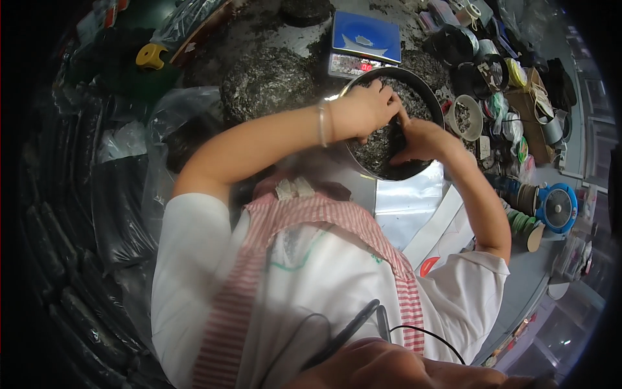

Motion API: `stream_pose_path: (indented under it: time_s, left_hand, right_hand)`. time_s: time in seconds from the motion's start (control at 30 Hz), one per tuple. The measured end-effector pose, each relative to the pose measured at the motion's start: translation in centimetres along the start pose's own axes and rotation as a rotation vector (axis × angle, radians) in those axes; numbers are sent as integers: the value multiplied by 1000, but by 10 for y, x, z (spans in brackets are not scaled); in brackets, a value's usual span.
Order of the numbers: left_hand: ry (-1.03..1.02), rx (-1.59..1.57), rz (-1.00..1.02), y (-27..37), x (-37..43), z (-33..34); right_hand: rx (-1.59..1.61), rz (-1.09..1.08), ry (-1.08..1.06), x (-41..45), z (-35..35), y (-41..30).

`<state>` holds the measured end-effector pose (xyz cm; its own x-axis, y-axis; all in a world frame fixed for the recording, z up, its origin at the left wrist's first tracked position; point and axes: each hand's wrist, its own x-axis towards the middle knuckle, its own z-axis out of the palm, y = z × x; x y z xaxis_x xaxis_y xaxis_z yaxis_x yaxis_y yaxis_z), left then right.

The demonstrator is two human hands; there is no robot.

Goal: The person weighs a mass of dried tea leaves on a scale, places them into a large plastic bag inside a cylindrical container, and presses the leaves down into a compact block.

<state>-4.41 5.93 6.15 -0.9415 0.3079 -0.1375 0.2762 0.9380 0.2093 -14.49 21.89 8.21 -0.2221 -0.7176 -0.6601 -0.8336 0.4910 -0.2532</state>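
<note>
A round, dark-rimmed metal pan (439, 104) stands before me, filled with dark, flaky, shredded material (376, 148). My left hand (371, 111), with a bracelet at the wrist, reaches over the pan's left rim. Its fingers are bent onto the material, and whether they grip any is hidden. My right hand (422, 139) comes in from the right, thumb and forefinger spread against the material, its fingers close to those of my left hand. Just behind the pan is a digital scale (366, 36) with a blue top and a lit red display.
A large mound of dark flakes (267, 83) lies left of the pan. To the right are a small bowl (465, 118) holding flakes, tape rolls, a cardboard box (532, 114) and a blue fan (557, 208). Clear plastic sheets (408, 194) lie near my front. Dark wrapped packages fill the left.
</note>
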Motion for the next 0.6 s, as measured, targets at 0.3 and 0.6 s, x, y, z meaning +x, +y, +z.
stream_pose_path:
  time_s: [0.3,0.6]
  left_hand:
    - [-96,-195,159,10,-22,-5]
    - [781,-867,-1138,-165,-220,117]
  right_hand:
    - [-22,-133,244,33,76,42]
    - [719,-409,820,22,53,-165]
